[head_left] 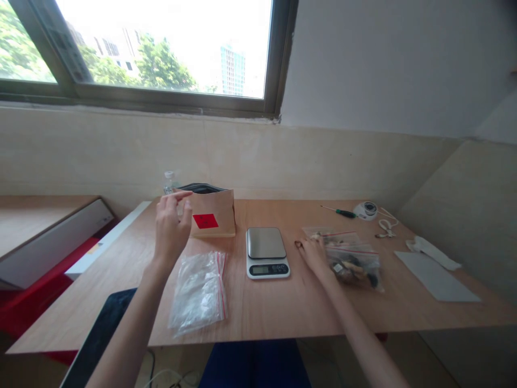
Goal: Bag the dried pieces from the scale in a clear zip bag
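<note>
My left hand (173, 221) is raised in front of the brown paper bag (214, 207), which stands upright with its dark mouth open and a red label on its front. The fingers are apart and hold nothing. My right hand (314, 253) rests low over the table, right of the kitchen scale (266, 243). A small brown loop-shaped thing (298, 244) shows at its fingertips; its kind is too small to make out. Beside that hand lie filled clear zip bags, one (357, 264) holding mixed small items. Flat empty zip bags (198, 293) lie left of the scale.
A green-handled screwdriver (345, 213), a white dome camera (366, 210) and its cable (386, 229) lie at the back right. A white sheet (438, 276) lies at the right. A clear bottle (168, 182) stands behind the paper bag. A dark tablet-like slab (107, 326) is under my left forearm.
</note>
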Demonstrator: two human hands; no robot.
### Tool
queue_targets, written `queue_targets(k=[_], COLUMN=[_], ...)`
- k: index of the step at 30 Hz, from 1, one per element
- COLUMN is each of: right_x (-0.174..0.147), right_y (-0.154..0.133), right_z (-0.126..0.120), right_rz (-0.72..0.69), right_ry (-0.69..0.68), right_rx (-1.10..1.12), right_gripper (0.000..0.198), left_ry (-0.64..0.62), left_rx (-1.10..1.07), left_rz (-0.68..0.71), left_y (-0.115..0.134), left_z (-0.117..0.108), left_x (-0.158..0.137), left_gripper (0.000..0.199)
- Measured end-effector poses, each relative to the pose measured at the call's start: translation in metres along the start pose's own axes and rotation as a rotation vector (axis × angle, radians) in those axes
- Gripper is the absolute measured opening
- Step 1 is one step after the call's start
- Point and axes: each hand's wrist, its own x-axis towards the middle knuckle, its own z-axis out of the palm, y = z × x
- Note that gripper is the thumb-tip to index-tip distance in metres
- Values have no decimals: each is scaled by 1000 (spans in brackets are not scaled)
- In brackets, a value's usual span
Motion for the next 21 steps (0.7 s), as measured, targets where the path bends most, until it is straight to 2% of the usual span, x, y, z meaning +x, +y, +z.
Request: queue_targets(k=[3, 5, 7, 9, 11, 13, 17, 18, 19, 20, 21], right_x=[10, 16, 18, 14, 4, -9, -38, -44, -49, -54, -58], right_y=[-12, -26, -41, -51, -54, -52, -44, -42, -40, -38, -36], right_z=[-7, -10, -10, -8, -6, -4, -2, -2, -1, 0, 1], right_rz=[42, 14, -103, -214, -234, -188, -102, -78, -56, -38, -27], right_ry=[97, 156, 135, 82, 66, 103, 217, 243, 264, 279, 289], right_rx=[81, 176, 272, 355, 436, 510, 604, 616, 627, 637, 648], right_gripper=[29, 31, 32, 35, 41, 49, 54, 53, 52, 52, 52], left_ry=[-78, -215, -327, -388, -471, -640, -1150, -1191, -1167, -1077, -756], left_rx=[122, 201, 285, 361, 399, 354, 109, 69, 48, 32, -32], left_rz=[114, 167, 173, 166, 168, 162, 11, -36, -74, -81, -72], left_y=[0, 1, 1, -2, -7, -13, -21, -22, -23, -24, -25], left_z=[14, 25, 33, 35, 33, 29, 34, 40, 46, 53, 60], left_x=[26, 35, 41, 46, 52, 61, 74, 73, 70, 65, 59], left_gripper=[28, 29, 33, 36, 35, 33, 19, 17, 15, 13, 10])
